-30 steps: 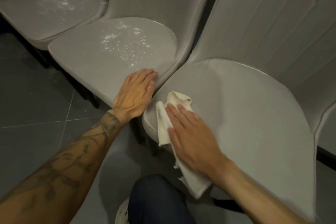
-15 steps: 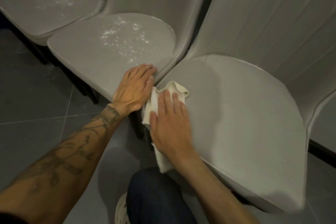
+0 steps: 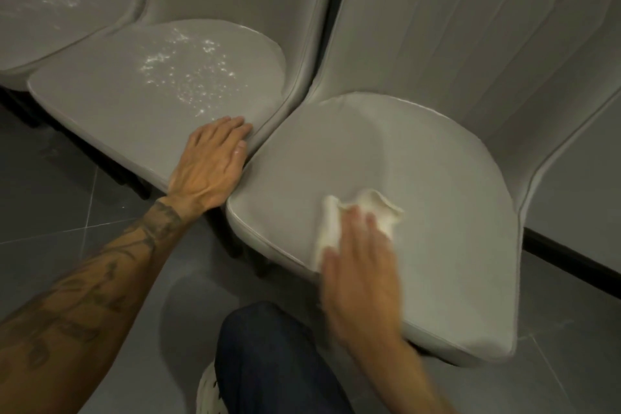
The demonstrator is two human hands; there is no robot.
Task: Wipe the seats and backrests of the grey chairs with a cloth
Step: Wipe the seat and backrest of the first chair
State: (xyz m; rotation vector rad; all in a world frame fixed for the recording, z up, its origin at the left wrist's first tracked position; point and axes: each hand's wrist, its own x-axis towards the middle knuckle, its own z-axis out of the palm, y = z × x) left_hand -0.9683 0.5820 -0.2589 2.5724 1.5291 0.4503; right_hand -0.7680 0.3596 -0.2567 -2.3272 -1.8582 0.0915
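Three grey chairs stand side by side. The nearest seat (image 3: 420, 185) on the right looks clean, with its ribbed backrest (image 3: 470, 27) behind it. My right hand (image 3: 359, 262) lies flat with straight fingers on a crumpled white cloth (image 3: 373, 208), pressing it onto the front middle of that seat; the hand is blurred. The middle seat (image 3: 117, 84) carries white speckles (image 3: 188, 70) near its back. My left hand (image 3: 211, 161) rests palm down, fingers straight, on that seat's right front edge, beside the gap between the two chairs.
A third grey seat (image 3: 50, 3) with white speckles sits at the far left. Dark tiled floor (image 3: 50, 195) runs in front of the chairs. My knee in dark trousers (image 3: 268, 356) and a white shoe (image 3: 206, 390) are low in the middle.
My right hand has slid the cloth from the right seat's left front corner rightwards towards the seat's front middle. My left hand has stayed on the middle seat's edge.
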